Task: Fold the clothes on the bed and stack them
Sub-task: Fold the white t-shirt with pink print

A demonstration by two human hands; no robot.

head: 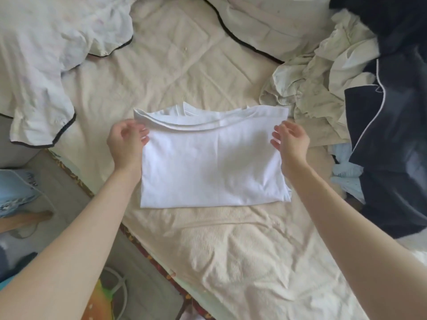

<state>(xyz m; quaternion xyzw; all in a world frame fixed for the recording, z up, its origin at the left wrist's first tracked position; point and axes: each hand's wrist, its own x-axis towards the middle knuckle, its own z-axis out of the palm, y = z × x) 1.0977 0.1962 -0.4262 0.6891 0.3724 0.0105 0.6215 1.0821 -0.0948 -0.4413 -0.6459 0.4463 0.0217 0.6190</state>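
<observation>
Now white T-shirt folded into neat rectangle on bed; left hand, right hand loosely curled at its sides.

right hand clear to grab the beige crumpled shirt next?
Probably yes. The right hand sits at the white shirt's right edge; the beige crumpled shirt lies just beyond it, uncovered on that side, nothing between.

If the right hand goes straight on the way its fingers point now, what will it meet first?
The right hand points left and slightly away, so it would probably meet the white T-shirt first, at its right edge; depth is unclear.
</observation>
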